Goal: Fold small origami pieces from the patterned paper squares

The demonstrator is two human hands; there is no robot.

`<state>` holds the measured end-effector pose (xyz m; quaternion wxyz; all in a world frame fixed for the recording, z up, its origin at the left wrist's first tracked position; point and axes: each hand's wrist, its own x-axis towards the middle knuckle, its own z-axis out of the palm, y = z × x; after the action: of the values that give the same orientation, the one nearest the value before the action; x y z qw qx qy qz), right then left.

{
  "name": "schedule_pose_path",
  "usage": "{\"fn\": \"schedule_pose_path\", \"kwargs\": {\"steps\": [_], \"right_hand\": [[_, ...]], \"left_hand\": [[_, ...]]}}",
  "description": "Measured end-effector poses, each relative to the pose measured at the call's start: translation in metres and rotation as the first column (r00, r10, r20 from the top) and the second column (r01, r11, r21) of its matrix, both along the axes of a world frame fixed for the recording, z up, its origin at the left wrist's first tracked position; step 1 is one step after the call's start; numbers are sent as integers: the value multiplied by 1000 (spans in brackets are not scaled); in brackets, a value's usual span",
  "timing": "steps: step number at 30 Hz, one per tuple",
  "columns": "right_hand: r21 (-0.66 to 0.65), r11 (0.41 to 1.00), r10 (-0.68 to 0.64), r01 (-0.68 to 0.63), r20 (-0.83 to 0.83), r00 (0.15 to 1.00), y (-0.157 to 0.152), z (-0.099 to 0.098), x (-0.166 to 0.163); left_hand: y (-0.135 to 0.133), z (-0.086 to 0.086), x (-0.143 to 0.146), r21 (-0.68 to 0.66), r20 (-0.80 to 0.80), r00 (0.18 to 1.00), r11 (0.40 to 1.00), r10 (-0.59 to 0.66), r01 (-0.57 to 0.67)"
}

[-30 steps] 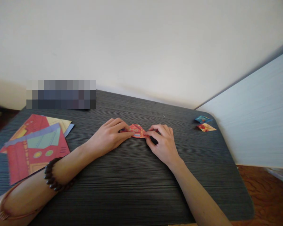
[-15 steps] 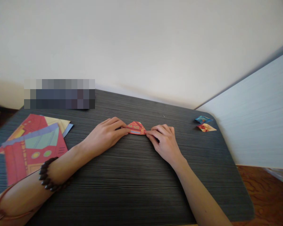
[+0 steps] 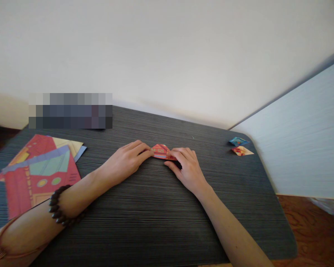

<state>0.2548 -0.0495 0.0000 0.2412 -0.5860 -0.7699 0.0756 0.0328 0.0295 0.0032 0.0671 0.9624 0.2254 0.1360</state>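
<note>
A small folded red paper (image 3: 159, 150) with printed letters and a blue stripe lies on the dark table, its top edge rising to a blunt point. My left hand (image 3: 129, 158) pinches its left end between thumb and fingers. On the right end rest the fingertips of my right hand (image 3: 187, 167), curled over the paper, while the thumb sits just below its lower edge. The fingers hide both ends of the paper.
Printed paper sheets (image 3: 50, 168) lie overlapping at the left, partly under my left forearm. Near the table's right edge are a blue folded paper (image 3: 238, 141) and a red-and-cream folded paper (image 3: 242, 150). A blurred-out item (image 3: 72, 113) stands at the back left, before the wall.
My right hand has slid slightly left, its fingers now over the paper's right part and its thumb apart from them. My left hand keeps its pinch.
</note>
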Motion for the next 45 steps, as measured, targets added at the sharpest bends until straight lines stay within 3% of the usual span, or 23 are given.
{"fn": "schedule_pose_path", "kwargs": {"steps": [11,25,32,40,45], "right_hand": [[-49,998,-42,45,75,996,3,1,-2],[-123,981,-165,150,-121,979,1,-3,-1],[-145,983,-137,114,-161,977,2,-2,5],[-136,971,-203,198,-27,979,3,-1,-5],[-118,980,-164,163,4,986,2,-1,-5]], "left_hand": [[2,1,1,4,2,999,999,36,-36],[8,-2,3,-112,45,995,990,88,-83],[10,-1,-2,-119,24,997,991,71,-68],[3,3,5,-62,-74,990,990,121,-126],[-1,2,8,-77,-18,996,993,89,-90]]}}
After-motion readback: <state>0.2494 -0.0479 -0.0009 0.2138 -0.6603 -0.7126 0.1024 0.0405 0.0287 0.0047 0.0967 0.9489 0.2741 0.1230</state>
